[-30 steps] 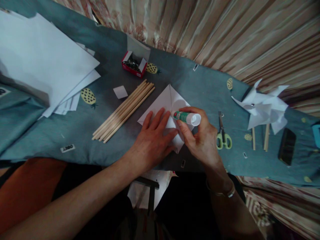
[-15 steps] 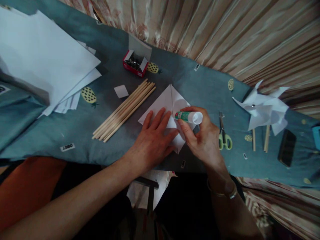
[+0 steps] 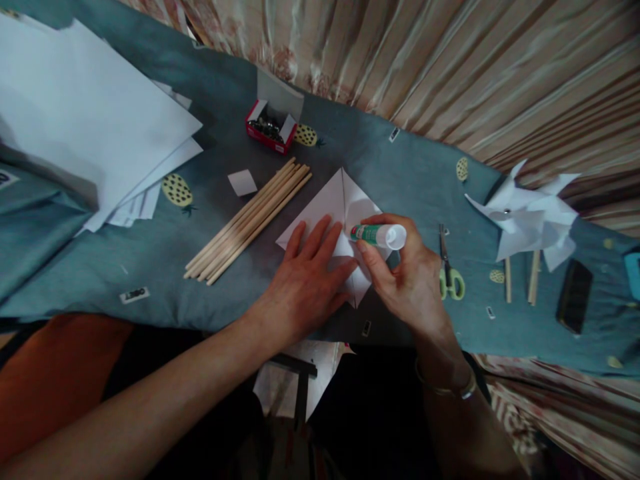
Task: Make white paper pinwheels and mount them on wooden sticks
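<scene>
A white square of paper [image 3: 327,200] lies cornerwise on the cloth, with dark lines running from its corners toward the middle. My left hand [image 3: 313,277] rests flat on its lower left part, fingers spread. Between the thumb and fingers of my right hand [image 3: 407,273] is a green and white glue stick [image 3: 373,235], tilted low over the paper's middle. Its tip is near the left fingertips; whether it touches the paper I cannot tell. The hands cover much of the sheet's lower half.
Wooden sticks [image 3: 250,223], a small paper square [image 3: 243,183] and a red box of small metal pieces [image 3: 271,130] lie left of the sheet. Farther left is a paper stack [image 3: 100,113]. On the right are scissors [image 3: 450,273], white pinwheels [image 3: 530,213] and a phone [image 3: 574,297].
My right hand and the glue stick have shifted very slightly to the right. The left hand and the paper stay where they were.
</scene>
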### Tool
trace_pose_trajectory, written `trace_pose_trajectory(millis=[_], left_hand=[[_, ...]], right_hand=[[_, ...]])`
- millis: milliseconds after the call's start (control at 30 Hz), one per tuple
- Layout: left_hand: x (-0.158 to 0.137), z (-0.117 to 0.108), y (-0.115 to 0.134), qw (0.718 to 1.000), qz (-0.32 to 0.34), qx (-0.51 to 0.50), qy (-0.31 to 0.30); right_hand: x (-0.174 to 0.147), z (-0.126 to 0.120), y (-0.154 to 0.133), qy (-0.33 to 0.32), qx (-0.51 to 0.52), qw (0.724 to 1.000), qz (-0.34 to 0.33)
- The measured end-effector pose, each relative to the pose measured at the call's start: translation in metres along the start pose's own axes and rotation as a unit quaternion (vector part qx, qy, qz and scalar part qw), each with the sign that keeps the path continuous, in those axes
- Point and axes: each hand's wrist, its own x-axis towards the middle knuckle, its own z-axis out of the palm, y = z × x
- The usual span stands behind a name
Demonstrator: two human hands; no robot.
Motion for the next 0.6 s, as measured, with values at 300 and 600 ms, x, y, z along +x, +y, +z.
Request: trace_pose_trajectory(millis=[300, 600], left_hand=[[0.0003, -0.0009, 0.0008, 1.0, 0.0, 0.005, -0.005], [-0.0004, 0.0005, -0.0002, 1.0, 0.001, 0.008, -0.003]], right_hand=[[0.0, -0.0007, 0.0008, 0.007, -0.024, 0.999, -0.02], [0.0001, -0.0014, 0.0002, 0.004, -0.009, 1.0, -0.02]])
